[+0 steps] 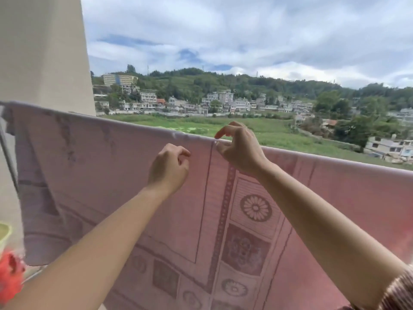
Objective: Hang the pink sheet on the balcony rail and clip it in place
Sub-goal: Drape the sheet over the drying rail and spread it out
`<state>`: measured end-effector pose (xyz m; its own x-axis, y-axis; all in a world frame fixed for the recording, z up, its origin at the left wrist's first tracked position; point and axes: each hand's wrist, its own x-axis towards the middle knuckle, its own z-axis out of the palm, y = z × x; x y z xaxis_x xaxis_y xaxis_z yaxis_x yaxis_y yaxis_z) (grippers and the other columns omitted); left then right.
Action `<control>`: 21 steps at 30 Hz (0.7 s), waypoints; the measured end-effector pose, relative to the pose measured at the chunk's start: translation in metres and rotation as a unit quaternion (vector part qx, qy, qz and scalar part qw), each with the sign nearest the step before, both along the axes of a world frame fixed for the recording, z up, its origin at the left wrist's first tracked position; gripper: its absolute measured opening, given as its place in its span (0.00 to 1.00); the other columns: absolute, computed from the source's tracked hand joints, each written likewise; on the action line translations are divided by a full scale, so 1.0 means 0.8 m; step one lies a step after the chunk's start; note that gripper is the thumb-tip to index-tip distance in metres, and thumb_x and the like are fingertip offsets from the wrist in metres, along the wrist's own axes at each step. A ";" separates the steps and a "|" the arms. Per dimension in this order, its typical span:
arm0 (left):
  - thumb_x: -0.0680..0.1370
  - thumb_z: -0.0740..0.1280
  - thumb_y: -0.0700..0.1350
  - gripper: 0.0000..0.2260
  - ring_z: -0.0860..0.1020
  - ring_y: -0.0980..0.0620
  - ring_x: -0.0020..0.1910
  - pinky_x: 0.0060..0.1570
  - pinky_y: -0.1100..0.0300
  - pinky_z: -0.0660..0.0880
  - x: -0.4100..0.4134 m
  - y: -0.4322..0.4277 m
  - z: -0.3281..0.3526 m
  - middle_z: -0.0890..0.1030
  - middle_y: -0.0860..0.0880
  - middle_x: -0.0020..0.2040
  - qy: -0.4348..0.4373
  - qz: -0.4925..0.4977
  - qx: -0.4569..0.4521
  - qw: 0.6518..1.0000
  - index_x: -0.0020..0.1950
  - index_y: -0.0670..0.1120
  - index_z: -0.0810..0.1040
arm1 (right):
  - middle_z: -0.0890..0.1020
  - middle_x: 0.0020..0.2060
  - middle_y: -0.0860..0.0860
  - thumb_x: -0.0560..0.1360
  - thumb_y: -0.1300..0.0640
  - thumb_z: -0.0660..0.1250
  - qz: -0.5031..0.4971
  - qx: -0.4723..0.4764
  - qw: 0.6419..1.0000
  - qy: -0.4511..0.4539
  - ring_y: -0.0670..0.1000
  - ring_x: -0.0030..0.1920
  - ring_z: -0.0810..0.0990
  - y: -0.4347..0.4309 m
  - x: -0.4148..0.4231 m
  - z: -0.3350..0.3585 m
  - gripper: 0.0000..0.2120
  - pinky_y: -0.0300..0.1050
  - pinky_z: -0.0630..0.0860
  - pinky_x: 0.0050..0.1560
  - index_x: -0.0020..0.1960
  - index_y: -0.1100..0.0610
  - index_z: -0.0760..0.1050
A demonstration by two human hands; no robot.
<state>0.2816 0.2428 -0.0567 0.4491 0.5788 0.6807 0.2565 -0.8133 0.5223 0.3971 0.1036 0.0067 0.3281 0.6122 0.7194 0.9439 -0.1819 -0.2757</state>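
The pink patterned sheet (245,220) hangs draped over the balcony rail, whose line shows only as the sheet's top fold (134,125). My right hand (240,148) is at that fold, with forefinger and thumb curved around a small pale thing (216,142) on the edge. It may be a clip, but it is too small to tell. My left hand (169,168) hovers just in front of the sheet, a little lower and to the left. Its fingers are loosely curled and nothing shows in it.
A beige wall or pillar (42,52) stands at the left, where the sheet's end hangs. A red object (10,276) and a yellow-green container (4,233) sit at the lower left edge. Beyond the rail lie open fields, houses and hills.
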 end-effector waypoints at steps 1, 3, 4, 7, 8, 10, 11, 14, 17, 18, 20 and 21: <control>0.73 0.62 0.41 0.10 0.75 0.51 0.46 0.45 0.60 0.69 -0.013 0.030 -0.003 0.76 0.50 0.51 0.025 0.020 0.008 0.999 0.49 0.51 0.80 | 0.79 0.52 0.51 0.72 0.59 0.68 0.008 -0.005 1.000 -0.019 0.49 0.54 0.74 0.029 -0.010 -0.004 0.09 0.39 0.67 0.54 0.52 0.56 0.80; 0.73 0.63 0.42 0.11 0.74 0.49 0.53 0.46 0.59 0.70 -0.043 0.092 -0.009 0.75 0.50 0.55 0.073 0.056 0.022 0.996 0.52 0.51 0.79 | 0.79 0.54 0.51 0.72 0.57 0.68 0.019 -0.020 0.998 -0.054 0.51 0.57 0.74 0.093 -0.032 -0.009 0.11 0.40 0.66 0.55 0.54 0.56 0.79; 0.74 0.63 0.43 0.11 0.74 0.49 0.56 0.46 0.59 0.69 -0.059 0.123 -0.012 0.74 0.50 0.57 0.087 0.072 0.026 0.993 0.53 0.51 0.79 | 0.78 0.54 0.51 0.73 0.55 0.68 0.024 -0.028 0.997 -0.068 0.52 0.58 0.74 0.127 -0.044 -0.011 0.11 0.42 0.66 0.56 0.54 0.56 0.78; 0.74 0.62 0.43 0.10 0.72 0.49 0.58 0.45 0.59 0.68 -0.112 0.217 -0.017 0.74 0.51 0.58 0.100 0.103 0.030 0.989 0.52 0.51 0.79 | 0.77 0.57 0.51 0.73 0.54 0.68 0.034 -0.031 0.994 -0.101 0.53 0.61 0.72 0.233 -0.086 -0.017 0.12 0.48 0.67 0.61 0.55 0.56 0.78; 0.74 0.62 0.42 0.10 0.72 0.50 0.57 0.45 0.59 0.68 -0.131 0.250 -0.017 0.74 0.51 0.57 0.101 0.111 0.031 0.988 0.51 0.52 0.79 | 0.77 0.57 0.51 0.73 0.54 0.68 0.040 -0.028 0.994 -0.102 0.53 0.61 0.71 0.269 -0.102 -0.019 0.12 0.48 0.67 0.61 0.56 0.56 0.78; 0.74 0.61 0.42 0.10 0.73 0.50 0.56 0.44 0.60 0.66 -0.170 0.314 -0.018 0.75 0.51 0.56 0.105 0.126 0.033 0.986 0.50 0.52 0.79 | 0.76 0.57 0.51 0.74 0.54 0.67 0.047 -0.031 0.992 -0.111 0.53 0.61 0.71 0.342 -0.133 -0.022 0.12 0.48 0.68 0.61 0.56 0.57 0.77; 0.74 0.61 0.42 0.10 0.73 0.50 0.56 0.44 0.60 0.66 -0.189 0.347 -0.018 0.75 0.51 0.56 0.109 0.132 0.032 0.985 0.49 0.52 0.80 | 0.76 0.57 0.51 0.74 0.54 0.67 0.049 -0.036 0.991 -0.117 0.54 0.61 0.70 0.378 -0.148 -0.023 0.13 0.48 0.68 0.60 0.57 0.57 0.77; 0.74 0.62 0.41 0.10 0.74 0.49 0.55 0.46 0.59 0.71 -0.238 0.439 -0.018 0.76 0.50 0.55 0.117 0.146 0.025 0.982 0.48 0.51 0.80 | 0.75 0.58 0.52 0.74 0.55 0.66 0.058 -0.050 0.991 -0.113 0.54 0.62 0.69 0.479 -0.184 -0.028 0.14 0.48 0.68 0.60 0.59 0.57 0.76; 0.73 0.61 0.40 0.11 0.75 0.49 0.55 0.46 0.59 0.71 -0.270 0.517 -0.016 0.76 0.50 0.57 0.117 0.166 0.012 0.979 0.49 0.51 0.80 | 0.74 0.59 0.52 0.73 0.56 0.67 0.062 -0.085 0.988 -0.112 0.54 0.63 0.68 0.564 -0.209 -0.037 0.16 0.48 0.67 0.60 0.60 0.57 0.75; 0.73 0.61 0.41 0.11 0.75 0.48 0.55 0.45 0.60 0.70 -0.279 0.544 -0.015 0.76 0.50 0.58 0.118 0.173 0.007 0.978 0.50 0.50 0.80 | 0.74 0.59 0.52 0.72 0.57 0.67 0.061 -0.101 0.986 -0.116 0.54 0.63 0.68 0.596 -0.216 -0.039 0.16 0.48 0.68 0.60 0.59 0.57 0.75; 0.73 0.61 0.41 0.11 0.75 0.48 0.56 0.46 0.60 0.69 -0.292 0.594 -0.014 0.76 0.50 0.60 0.124 0.181 -0.004 0.976 0.52 0.50 0.79 | 0.74 0.58 0.52 0.71 0.57 0.66 0.062 -0.121 0.984 -0.118 0.55 0.62 0.68 0.652 -0.229 -0.040 0.16 0.49 0.68 0.59 0.59 0.57 0.75; 0.73 0.61 0.41 0.12 0.75 0.48 0.56 0.46 0.60 0.69 -0.297 0.619 -0.014 0.75 0.50 0.60 0.119 0.182 -0.010 0.976 0.53 0.50 0.79 | 0.74 0.58 0.52 0.72 0.56 0.66 0.066 -0.124 0.983 -0.115 0.55 0.62 0.68 0.680 -0.234 -0.040 0.16 0.49 0.68 0.59 0.59 0.56 0.75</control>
<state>0.0441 0.7381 -0.0681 0.3557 0.7415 0.5689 0.6426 -0.6360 0.4272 0.2101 0.6476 -0.0250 0.0802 0.8042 0.5890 0.9960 -0.0887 -0.0145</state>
